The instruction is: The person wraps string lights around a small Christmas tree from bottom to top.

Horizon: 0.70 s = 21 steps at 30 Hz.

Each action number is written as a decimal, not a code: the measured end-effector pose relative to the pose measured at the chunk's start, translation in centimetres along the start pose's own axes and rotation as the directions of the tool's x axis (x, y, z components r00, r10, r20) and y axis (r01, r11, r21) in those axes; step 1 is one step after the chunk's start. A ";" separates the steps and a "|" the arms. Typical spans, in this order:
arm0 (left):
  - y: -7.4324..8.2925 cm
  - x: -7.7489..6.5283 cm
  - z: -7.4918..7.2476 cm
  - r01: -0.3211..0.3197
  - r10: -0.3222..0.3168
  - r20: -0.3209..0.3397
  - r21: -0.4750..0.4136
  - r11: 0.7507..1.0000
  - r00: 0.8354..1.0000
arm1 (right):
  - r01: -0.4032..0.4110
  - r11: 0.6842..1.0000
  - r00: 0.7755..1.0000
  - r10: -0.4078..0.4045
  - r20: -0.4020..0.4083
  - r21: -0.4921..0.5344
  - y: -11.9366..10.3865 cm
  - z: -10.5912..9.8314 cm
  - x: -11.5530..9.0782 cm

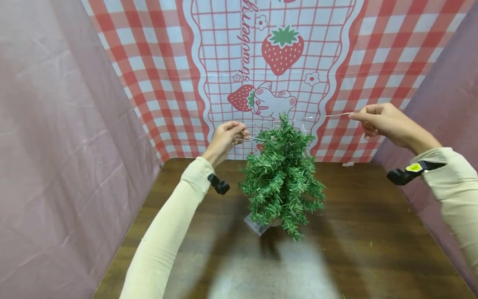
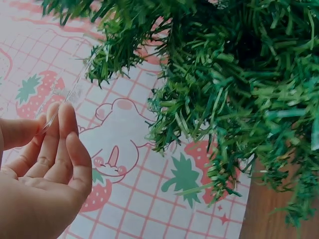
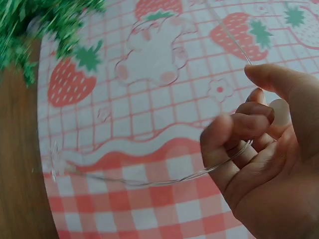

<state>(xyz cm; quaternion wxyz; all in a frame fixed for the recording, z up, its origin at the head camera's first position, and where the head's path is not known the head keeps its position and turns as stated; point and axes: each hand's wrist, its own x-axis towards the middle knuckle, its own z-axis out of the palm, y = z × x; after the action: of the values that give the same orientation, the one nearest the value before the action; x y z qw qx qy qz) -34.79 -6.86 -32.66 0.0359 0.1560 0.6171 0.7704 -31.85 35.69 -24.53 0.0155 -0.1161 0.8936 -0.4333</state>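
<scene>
A small green artificial Christmas tree (image 1: 284, 178) stands upright on the table, its grey base (image 1: 257, 225) partly covered by branches. Thin clear string lights (image 1: 337, 114) stretch between the two hands, passing by the treetop. My left hand (image 1: 225, 138), left of the top branches, pinches the wire between thumb and fingertips. To the right of the tree, my right hand (image 1: 384, 123) grips the wire with curled fingers. From that hand a loose length hangs with a clear flake-shaped piece (image 3: 57, 162) on it. Another such piece (image 2: 70, 93) shows beyond the left fingertips.
The brown wooden table (image 1: 358, 232) carries the tree near its middle. Behind it hangs a red-and-white checked cloth (image 1: 157, 62) with strawberry prints. Pink curtains (image 1: 56, 145) close off both sides. A black wrist camera (image 1: 218, 185) sits below the left hand.
</scene>
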 end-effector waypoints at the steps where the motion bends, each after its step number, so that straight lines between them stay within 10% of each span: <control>1: 0.1 0.0 0.0 0.005 -0.005 -0.003 -0.016 1.000 1.000 | 0.003 0.999 1.000 -0.003 -0.003 0.049 -0.3 -0.1 -0.1; 12: 1.8 1.6 1.0 -0.014 0.048 0.136 -0.242 0.970 0.990 | 0.135 0.942 0.987 -0.100 -0.127 0.307 -2.7 0.0 -0.7; 21: -0.2 1.4 0.7 0.101 -0.100 0.012 -0.064 0.993 0.995 | 0.196 0.942 0.968 -0.143 -0.204 0.270 -6.5 1.3 -1.7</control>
<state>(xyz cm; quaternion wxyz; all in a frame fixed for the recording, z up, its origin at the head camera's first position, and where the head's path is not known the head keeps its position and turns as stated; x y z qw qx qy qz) -35.95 -5.81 -32.45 0.0822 0.1268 0.5987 0.7866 -28.79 31.19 -20.40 -0.0866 -0.1496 0.8051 -0.5675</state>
